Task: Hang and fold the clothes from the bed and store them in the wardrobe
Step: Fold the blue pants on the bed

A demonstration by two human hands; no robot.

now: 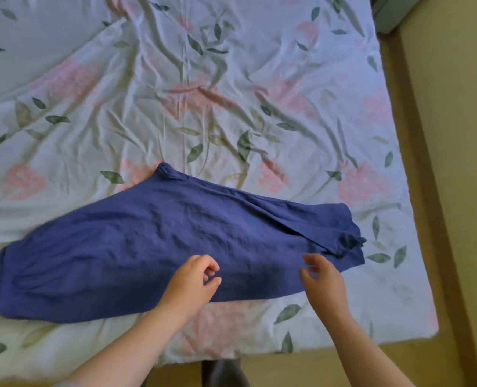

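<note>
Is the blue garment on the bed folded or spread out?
Spread out: the blue garment lies long and flat across the floral sheet.

Soft, matt cloth all over my bed.
The blue garment [176, 241] in front of me is a matt, slightly nubbly fabric, puckered across its middle. It is perhaps a knit, though the blur hides the weave. My bed sheet [231, 93] is thin, smooth printed cloth, heavily wrinkled and without sheen. The bed frame [417, 174] along the edge looks like plain matt brown wood, and the floor [460, 121] is smooth and dull.
</note>
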